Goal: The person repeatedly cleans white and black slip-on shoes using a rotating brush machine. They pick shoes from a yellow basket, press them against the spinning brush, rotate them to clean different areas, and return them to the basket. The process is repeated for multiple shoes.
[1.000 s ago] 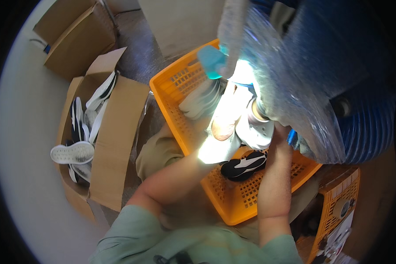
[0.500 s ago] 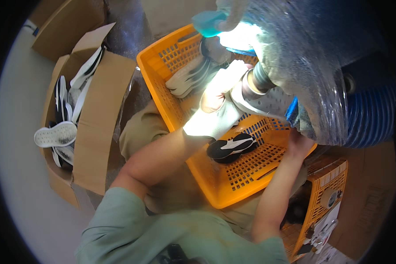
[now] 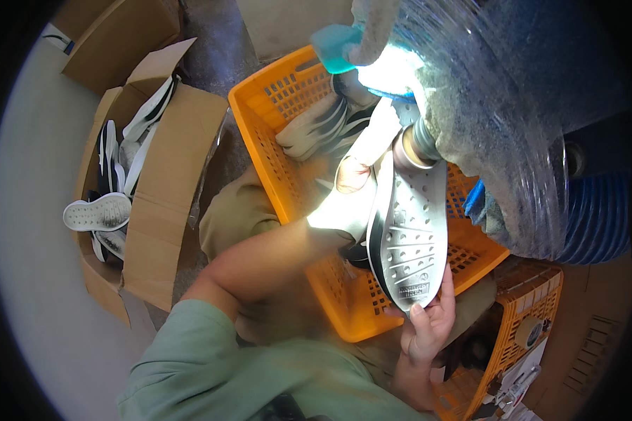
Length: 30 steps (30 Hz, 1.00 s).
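A pale shoe sole (image 3: 414, 238) with a dark side hangs tilted over the orange basket, its dotted, ribbed face toward me. My left hand (image 3: 351, 186), in a white glove and washed out by glare, is closed on its upper left edge. The sole's lower end is pinched between the thumb and fingers of my bare right hand (image 3: 432, 326). A round machine spindle (image 3: 416, 146) meets the upper part of the sole; exact contact is hard to make out. Several white and black soles (image 3: 312, 130) lie in the basket (image 3: 254, 151).
At left, an open cardboard box (image 3: 172, 186) holds several soles. A bright lamp (image 3: 393, 70) shines beside the spindle. Clear plastic sheeting (image 3: 498, 126) and a blue ribbed hose (image 3: 597, 217) fill the upper right. Another orange basket (image 3: 516, 309) carries a tape roll (image 3: 529, 331).
The sole has swung to point down toward me, showing more of its face. My right hand has come down and left to its lower end. The dark sole in the basket is now mostly covered.
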{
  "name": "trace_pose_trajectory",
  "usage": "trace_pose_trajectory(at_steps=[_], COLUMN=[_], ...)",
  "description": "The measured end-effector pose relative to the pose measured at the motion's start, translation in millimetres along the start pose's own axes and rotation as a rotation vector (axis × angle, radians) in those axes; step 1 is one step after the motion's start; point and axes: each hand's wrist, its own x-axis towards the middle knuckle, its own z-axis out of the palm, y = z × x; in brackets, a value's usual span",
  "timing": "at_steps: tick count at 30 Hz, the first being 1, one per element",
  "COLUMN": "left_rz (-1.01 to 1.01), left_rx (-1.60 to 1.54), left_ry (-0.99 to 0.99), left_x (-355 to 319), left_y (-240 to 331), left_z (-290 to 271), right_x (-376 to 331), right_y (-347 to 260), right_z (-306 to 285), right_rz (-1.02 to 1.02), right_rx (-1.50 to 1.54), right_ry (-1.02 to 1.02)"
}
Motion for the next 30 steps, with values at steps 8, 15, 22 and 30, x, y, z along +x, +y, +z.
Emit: trace_pose_trajectory(at_steps=[8,15,22,30], left_rz=[0.029,0.148,0.316,0.209], left_rx=[0.176,0.861,0.685,0.345], left_ry=[0.037,0.33,0.268,0.352], left_x=[19,48,62,53], left_y=[0,7,33,64], left_z=[-7,-9,-10,0], right_x=[52,95,142,162], right_y=[-26,-34,-12,8], right_z=[33,37,36,52], right_rz=[-0.068,-0.034,-0.084,-0.042], right_rx=[-0.037,0.038,0.075,0.191], right_ry=[-0.133,-0.191,-0.318,-0.344])
